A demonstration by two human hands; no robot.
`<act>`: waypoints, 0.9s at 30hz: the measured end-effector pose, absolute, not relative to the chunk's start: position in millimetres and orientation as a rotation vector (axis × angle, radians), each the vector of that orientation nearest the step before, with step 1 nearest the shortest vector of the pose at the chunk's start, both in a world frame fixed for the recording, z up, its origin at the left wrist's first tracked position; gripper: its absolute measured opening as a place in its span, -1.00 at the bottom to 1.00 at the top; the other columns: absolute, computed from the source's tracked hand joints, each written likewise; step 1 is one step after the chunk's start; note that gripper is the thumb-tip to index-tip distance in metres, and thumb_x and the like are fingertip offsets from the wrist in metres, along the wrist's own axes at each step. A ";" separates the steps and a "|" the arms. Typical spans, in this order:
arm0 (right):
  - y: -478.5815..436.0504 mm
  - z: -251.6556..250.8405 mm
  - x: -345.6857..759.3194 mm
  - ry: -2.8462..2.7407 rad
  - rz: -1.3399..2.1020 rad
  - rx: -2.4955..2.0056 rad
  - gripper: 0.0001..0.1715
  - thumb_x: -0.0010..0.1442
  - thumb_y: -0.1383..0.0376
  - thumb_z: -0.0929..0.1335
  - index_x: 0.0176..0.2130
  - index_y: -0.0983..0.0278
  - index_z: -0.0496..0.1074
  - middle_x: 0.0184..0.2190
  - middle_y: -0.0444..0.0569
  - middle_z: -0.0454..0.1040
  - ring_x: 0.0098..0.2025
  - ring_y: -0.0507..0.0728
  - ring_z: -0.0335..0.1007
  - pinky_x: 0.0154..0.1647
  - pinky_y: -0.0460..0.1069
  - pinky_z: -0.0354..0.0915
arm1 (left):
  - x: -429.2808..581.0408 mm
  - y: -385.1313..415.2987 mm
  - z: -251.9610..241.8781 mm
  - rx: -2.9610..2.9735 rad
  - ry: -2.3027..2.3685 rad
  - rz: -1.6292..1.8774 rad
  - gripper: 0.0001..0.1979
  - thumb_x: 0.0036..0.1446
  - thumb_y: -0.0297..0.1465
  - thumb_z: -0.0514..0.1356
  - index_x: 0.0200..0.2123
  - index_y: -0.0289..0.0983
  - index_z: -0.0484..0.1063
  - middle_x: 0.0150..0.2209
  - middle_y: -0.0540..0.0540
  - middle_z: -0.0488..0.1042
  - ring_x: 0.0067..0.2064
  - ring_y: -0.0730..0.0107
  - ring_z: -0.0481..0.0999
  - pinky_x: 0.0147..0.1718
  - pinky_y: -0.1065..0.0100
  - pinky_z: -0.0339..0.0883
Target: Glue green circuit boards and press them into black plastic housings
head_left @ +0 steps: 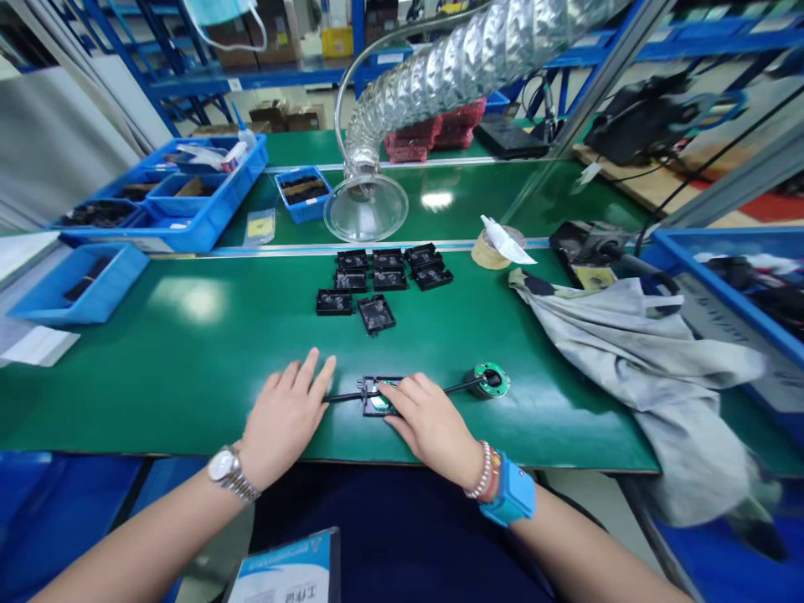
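Observation:
My right hand (430, 427) lies over a small black plastic frame (375, 395) on the green mat, with its fingers pressing down on the frame and a green part showing beneath them. My left hand (286, 416) rests flat just left of the frame, fingers spread, its fingertips at a thin black cable (339, 397). That cable runs out of both sides of the frame. To the right it reaches a round green circuit ring (488, 381). Several black plastic housings (383, 276) lie in loose rows farther up the mat.
A crumpled grey cloth (646, 377) lies at the right, by a tape roll (493, 249). Blue bins (79, 283) stand left and right. A glass fume hood (365, 208) on a foil duct hangs over the shelf behind. The bench's front edge runs below my hands.

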State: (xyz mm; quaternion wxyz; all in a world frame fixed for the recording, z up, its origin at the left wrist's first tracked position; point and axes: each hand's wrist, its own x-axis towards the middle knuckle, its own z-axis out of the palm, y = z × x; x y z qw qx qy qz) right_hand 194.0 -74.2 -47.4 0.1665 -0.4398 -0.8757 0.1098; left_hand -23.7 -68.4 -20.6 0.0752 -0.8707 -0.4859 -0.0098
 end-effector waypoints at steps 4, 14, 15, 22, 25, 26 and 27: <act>-71.7 -48.5 197.1 -2.488 0.344 -1.221 -0.63 0.14 0.34 0.30 -0.04 0.39 0.27 -0.27 0.07 0.30 -0.27 0.16 0.16 -0.22 0.08 0.20 | -20.1 -73.2 -19.3 -2.816 -1.417 -0.249 -0.52 0.13 -0.25 0.08 0.07 -0.37 0.16 0.03 -0.31 0.29 0.04 0.01 0.27 -0.02 0.04 0.18; -70.5 -28.8 195.7 -2.640 0.226 -1.256 -0.65 0.12 0.27 0.33 -0.07 0.32 0.33 -0.26 0.07 0.33 -0.24 0.19 0.22 -0.28 0.07 0.20 | -1.9 -51.1 -48.0 -3.087 -1.251 -0.470 -0.60 0.14 -0.28 0.09 0.02 -0.30 0.19 0.04 -0.23 0.28 0.01 0.16 0.29 -0.05 0.12 0.25; -70.2 -24.2 202.3 -2.618 0.230 -1.211 -0.62 0.14 0.26 0.31 -0.03 0.31 0.29 -0.20 0.08 0.33 -0.18 0.20 0.23 -0.22 0.09 0.20 | -2.9 -51.1 -47.1 -3.086 -1.203 -0.451 -0.62 0.14 -0.29 0.08 0.02 -0.28 0.20 0.04 -0.22 0.29 0.01 0.16 0.29 -0.06 0.13 0.25; -66.4 -12.4 282.1 -2.432 0.165 -1.292 -0.56 0.22 0.21 0.20 0.08 0.27 0.16 0.05 0.15 0.21 0.06 0.25 0.14 -0.02 0.20 0.19 | -1.0 -49.3 -43.9 -3.105 -0.981 -0.185 -0.69 0.21 -0.37 0.01 0.04 -0.16 0.23 0.06 -0.05 0.31 -0.04 0.21 0.30 -0.18 0.20 0.22; -66.7 -24.9 298.2 -2.436 0.262 -1.355 -0.56 0.22 0.24 0.19 0.09 0.26 0.15 0.02 0.14 0.24 0.04 0.22 0.19 -0.02 0.19 0.25 | 1.9 -49.6 -44.8 -3.102 -0.979 -0.171 -0.73 0.21 -0.37 0.01 -0.02 -0.17 0.29 0.04 -0.07 0.33 -0.10 0.26 0.33 -0.19 0.23 0.19; -66.8 -29.0 299.2 -2.426 0.288 -1.360 -0.58 0.22 0.26 0.18 0.08 0.25 0.17 -0.02 0.13 0.28 0.02 0.21 0.22 -0.03 0.17 0.27 | 2.5 -50.2 -45.0 -3.100 -0.979 -0.173 -0.74 0.21 -0.38 0.01 -0.03 -0.18 0.31 0.03 -0.07 0.34 -0.11 0.28 0.34 -0.19 0.24 0.18; -66.7 -32.2 298.8 -2.416 0.303 -1.360 -0.61 0.23 0.28 0.17 0.06 0.25 0.19 -0.06 0.12 0.30 -0.01 0.19 0.24 -0.04 0.16 0.29 | 2.9 -51.0 -45.2 -3.098 -0.978 -0.174 -0.75 0.21 -0.38 0.01 -0.04 -0.18 0.32 0.02 -0.08 0.35 -0.13 0.29 0.35 -0.19 0.25 0.18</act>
